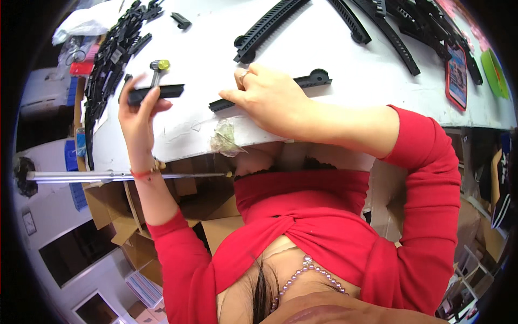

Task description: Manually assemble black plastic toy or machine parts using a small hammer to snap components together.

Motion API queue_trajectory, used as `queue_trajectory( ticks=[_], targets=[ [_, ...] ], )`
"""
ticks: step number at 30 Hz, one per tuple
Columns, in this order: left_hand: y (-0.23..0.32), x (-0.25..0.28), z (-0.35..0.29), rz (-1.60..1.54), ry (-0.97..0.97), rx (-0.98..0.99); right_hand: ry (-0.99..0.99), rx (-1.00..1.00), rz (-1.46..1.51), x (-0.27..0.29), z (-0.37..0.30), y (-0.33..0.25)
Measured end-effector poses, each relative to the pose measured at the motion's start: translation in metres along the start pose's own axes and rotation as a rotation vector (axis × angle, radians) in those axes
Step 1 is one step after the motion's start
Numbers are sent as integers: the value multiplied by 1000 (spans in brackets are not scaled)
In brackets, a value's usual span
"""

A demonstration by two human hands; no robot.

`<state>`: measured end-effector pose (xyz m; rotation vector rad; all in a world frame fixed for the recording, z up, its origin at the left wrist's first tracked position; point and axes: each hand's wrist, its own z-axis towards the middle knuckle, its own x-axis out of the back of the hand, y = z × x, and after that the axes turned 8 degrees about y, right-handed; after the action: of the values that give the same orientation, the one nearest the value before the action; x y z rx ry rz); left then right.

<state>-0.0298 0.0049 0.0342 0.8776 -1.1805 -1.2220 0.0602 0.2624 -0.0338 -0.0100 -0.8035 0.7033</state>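
My left hand (138, 108) is closed around a short black plastic piece (171, 90), thumb on the near side and fingers behind it. Just beyond that piece lies a small hammer (160, 65) with a yellow-capped head, its handle partly hidden by the hand. My right hand (268, 100) rests over a long black plastic strip (314, 79) with a round end, gripping it near its middle. The strip's left end shows past the fingers, low on the white table (199, 56). A gap separates the two black pieces.
Black parts (116, 56) are heaped along the table's left edge. Several curved slotted strips (270, 27) lie at the back and right. A red-cased phone (456, 78) and a green ring (493, 73) sit at far right. Crumpled clear plastic (225, 139) lies at the near edge.
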Motion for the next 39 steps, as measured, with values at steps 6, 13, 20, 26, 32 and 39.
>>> queue_trajectory(
  ticks=[6, 13, 20, 26, 32, 39],
  targets=[
    [-31, -4, -58, -11, 132, -2, -104, 96, -112, 2, 0, -9],
    [-45, 7, -79, -176, 193, 54, -89, 210, -115, 3, 2, -13],
    [-40, 5, -79, -158, 98, 118, -197, 38, 16, 4, 0, -18],
    [-27, -1, -84, 161, 13, 33, -161, -124, 241, 10, 8, -16],
    [-18, -7, -80, 425, -132, -123, -156, -196, 200, 5, 7, -12],
    [-28, -2, -80, 386, -156, -74, -183, -240, 178, 7, 15, -9]
  ],
)
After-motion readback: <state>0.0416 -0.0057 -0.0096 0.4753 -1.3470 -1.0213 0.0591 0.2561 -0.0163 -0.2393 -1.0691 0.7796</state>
